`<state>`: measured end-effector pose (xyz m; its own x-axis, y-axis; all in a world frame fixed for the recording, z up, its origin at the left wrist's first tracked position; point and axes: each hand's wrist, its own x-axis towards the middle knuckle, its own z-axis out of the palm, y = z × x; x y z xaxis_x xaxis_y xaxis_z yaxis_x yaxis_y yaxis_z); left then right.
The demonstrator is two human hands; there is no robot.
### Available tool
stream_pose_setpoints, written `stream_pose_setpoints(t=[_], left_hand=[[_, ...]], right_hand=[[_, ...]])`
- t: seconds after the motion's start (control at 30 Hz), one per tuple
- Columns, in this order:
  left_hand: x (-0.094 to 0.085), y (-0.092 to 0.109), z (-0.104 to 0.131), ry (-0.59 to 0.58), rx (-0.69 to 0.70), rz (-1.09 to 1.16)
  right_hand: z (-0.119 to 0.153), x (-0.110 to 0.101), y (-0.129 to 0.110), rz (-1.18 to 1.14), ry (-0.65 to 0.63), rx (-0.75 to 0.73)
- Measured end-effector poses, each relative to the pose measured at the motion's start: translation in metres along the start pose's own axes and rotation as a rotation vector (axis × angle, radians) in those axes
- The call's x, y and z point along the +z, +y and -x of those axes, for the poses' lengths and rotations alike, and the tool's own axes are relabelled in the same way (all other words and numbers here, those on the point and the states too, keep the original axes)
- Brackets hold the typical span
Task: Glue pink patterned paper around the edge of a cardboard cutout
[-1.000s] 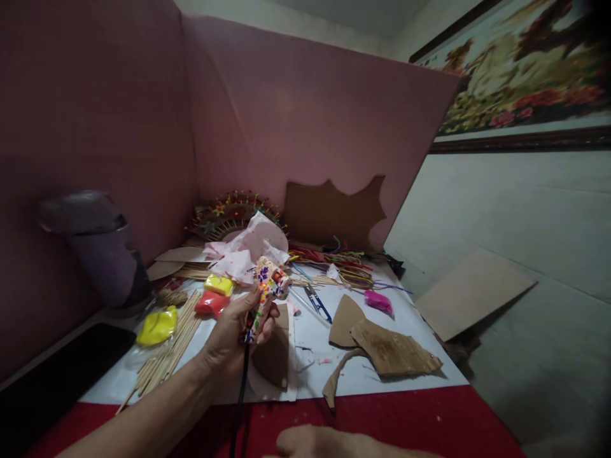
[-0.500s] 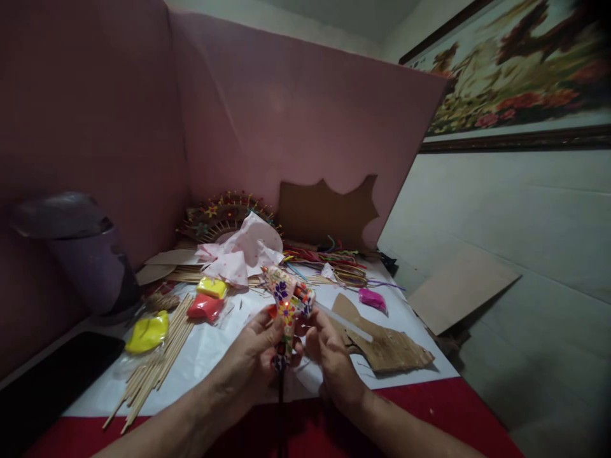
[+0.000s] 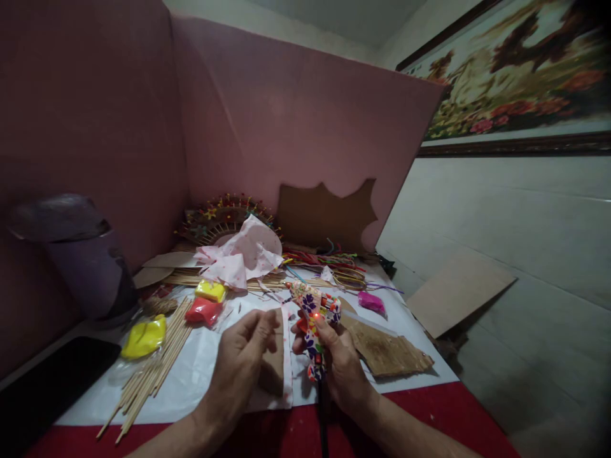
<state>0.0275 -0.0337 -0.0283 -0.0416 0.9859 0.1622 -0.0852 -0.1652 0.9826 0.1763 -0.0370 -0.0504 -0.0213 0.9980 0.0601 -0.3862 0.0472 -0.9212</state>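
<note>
Floral Glue Gun Held in Right Hand, Nozzle to the Far Left

The white glue gun with multicoloured flower patterns (image 3: 312, 324) is gripped above the table by the right hand (image 3: 346, 362), whose fingers are wrapped around its handle. Its barrel's long axis is slanted from far left to near right, with the nozzle aimed away and leftward; the handle is pointed down toward the near edge. A translucent glue stick (image 3: 370, 324) is extended from its rear, above a torn brown cardboard piece (image 3: 394, 348).

The left hand (image 3: 241, 356) is held beside it, fingers curled together; whether anything is pinched cannot be told. Brown cardboard on pink-dotted white material (image 3: 273, 372) is partly covered by that hand.

Farther left, 2 yellow packets (image 3: 144, 337) (image 3: 210, 291), 1 red packet (image 3: 203, 312) and pale wooden sticks (image 3: 155, 366) are laid out. Beyond the gun, crumpled pink-dotted white fabric (image 3: 243, 254) is seen.
</note>
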Motion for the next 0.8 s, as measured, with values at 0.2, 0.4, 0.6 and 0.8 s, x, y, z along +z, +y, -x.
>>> stream_pose_setpoints(t=[0.2, 0.4, 0.6, 0.8], left_hand=[[-0.020, 0.014, -0.019, 0.155, 0.375, -0.174], [-0.027, 0.023, -0.026, -0.001, 0.587, -0.335], [-0.027, 0.023, -0.032, -0.165, 0.688, -0.486], [-0.029, 0.023, -0.030, -0.320, 0.728, -0.635]], right_hand=[[0.004, 0.002, -0.002, -0.046, -0.033, 0.053], [0.005, -0.001, -0.002, 0.075, -0.088, 0.097], [0.005, 0.000, -0.004, 0.150, -0.123, 0.088], [0.003, -0.002, -0.002, 0.235, -0.147, 0.094]])
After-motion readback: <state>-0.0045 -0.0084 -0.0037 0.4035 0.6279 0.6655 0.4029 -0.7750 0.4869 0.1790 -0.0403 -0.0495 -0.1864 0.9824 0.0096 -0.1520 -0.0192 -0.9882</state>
